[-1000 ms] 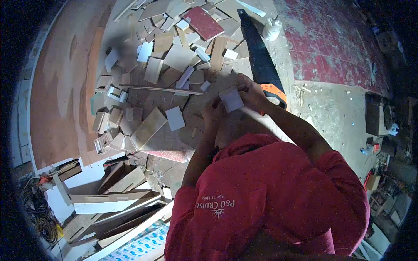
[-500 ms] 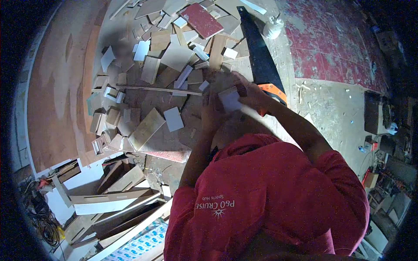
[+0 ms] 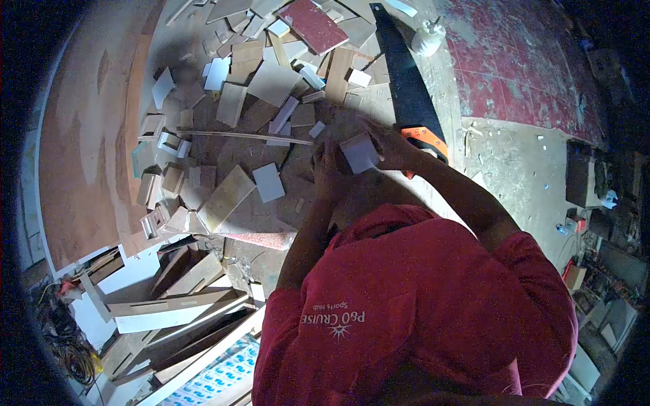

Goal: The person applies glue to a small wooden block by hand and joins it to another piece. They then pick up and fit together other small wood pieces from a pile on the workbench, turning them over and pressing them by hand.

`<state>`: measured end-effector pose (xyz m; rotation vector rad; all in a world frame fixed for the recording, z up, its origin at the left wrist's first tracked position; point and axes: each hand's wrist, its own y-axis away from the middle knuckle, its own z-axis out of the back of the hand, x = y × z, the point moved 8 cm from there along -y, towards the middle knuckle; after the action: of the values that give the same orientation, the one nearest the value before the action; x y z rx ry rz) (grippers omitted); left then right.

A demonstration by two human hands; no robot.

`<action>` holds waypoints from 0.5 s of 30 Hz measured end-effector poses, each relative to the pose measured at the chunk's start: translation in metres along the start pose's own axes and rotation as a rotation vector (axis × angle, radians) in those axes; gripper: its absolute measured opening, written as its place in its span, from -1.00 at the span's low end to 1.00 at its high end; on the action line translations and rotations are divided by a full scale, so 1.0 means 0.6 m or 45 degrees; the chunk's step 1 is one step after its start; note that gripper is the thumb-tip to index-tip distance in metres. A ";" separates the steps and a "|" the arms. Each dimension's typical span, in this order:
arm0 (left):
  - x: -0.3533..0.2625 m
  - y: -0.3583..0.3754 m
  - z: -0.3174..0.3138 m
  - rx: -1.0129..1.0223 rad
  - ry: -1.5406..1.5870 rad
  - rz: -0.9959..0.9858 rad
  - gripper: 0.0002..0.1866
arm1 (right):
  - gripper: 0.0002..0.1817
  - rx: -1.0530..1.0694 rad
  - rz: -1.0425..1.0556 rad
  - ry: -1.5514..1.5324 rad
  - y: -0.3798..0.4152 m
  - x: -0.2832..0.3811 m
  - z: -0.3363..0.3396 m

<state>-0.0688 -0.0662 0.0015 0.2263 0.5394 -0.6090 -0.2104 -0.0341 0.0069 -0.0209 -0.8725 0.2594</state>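
A small square block (image 3: 360, 153), pale on its top face with a brownish edge, is held up in front of my chest. My right hand (image 3: 394, 147) is closed on its right side. Close by its left side is my left hand (image 3: 328, 170), in shadow; whether its fingers touch the block is not clear. A handsaw (image 3: 407, 81) with a black blade and orange handle lies just beyond my right hand and forearm. Left of my left hand lie a thin wooden strip (image 3: 247, 136) and a white rectangular offcut (image 3: 269, 183).
Many wood offcuts cover the floor ahead, among them a red board (image 3: 313, 26). A white bottle (image 3: 428, 38) stands beside the saw tip. To the left is a large wooden panel (image 3: 95, 135); long boards (image 3: 169, 304) pile up at lower left.
The block has come into sharper view and its face has turned slightly. Both hands stay in nearly the same place. The whole view has shifted a little.
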 end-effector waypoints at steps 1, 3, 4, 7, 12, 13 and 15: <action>-0.003 -0.004 0.005 0.021 0.095 0.008 0.14 | 0.08 -0.005 0.029 -0.004 -0.002 0.007 0.004; 0.000 -0.004 -0.001 0.047 0.190 0.019 0.16 | 0.08 0.002 0.003 0.005 -0.004 -0.009 -0.008; 0.004 -0.005 -0.004 0.000 0.168 -0.013 0.15 | 0.09 0.003 -0.021 0.019 -0.005 -0.015 -0.011; 0.008 -0.007 -0.004 -0.060 0.084 -0.035 0.13 | 0.11 0.198 -0.276 -0.036 -0.007 0.001 0.006; 0.031 -0.005 -0.027 -0.181 0.223 -0.241 0.11 | -0.16 -0.317 0.035 0.336 0.032 0.056 0.035; 0.035 -0.006 -0.034 -0.113 0.220 -0.179 0.10 | -0.28 -0.269 -0.234 0.398 0.039 0.048 0.036; 0.028 -0.006 -0.033 -0.046 0.220 -0.117 0.09 | -0.48 -0.178 -0.210 0.315 0.050 0.057 0.020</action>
<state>-0.0678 -0.0702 -0.0246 0.2218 0.7304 -0.6723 -0.2053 0.0020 0.0368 -0.1083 -0.6406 0.0392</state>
